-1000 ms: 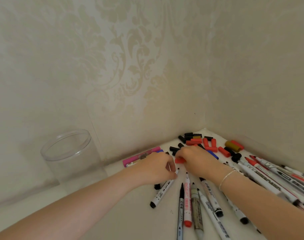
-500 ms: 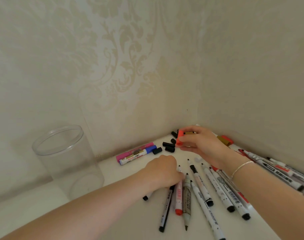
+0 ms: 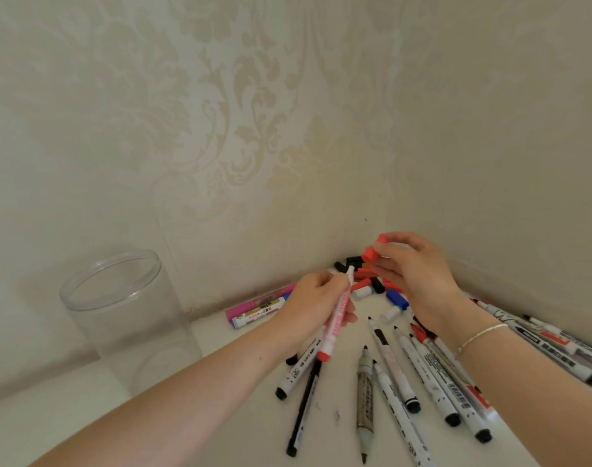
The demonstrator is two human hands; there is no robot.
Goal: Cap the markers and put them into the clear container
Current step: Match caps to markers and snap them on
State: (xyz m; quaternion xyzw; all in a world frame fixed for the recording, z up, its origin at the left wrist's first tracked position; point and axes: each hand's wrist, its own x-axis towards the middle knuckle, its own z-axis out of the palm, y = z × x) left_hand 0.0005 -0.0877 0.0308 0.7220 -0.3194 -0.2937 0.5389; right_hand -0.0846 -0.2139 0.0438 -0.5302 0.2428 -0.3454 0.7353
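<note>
Left hand [image 3: 316,306]: curled round the white red-printed marker [image 3: 336,320], tip raised toward the corner, right of the clear round plastic container [image 3: 119,311].
Right hand [image 3: 414,281]: raised further right of the container, pinching the red cap [image 3: 372,251] just above the marker tip.

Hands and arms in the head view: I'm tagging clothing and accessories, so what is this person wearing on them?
Both forearms are bare as far as the frame shows, with no sleeves, gloves or watch. The right hand has a thin, silver-coloured bracelet at its wrist. The left hand and its wrist carry nothing visible. No rings show on the fingers in view.
</note>
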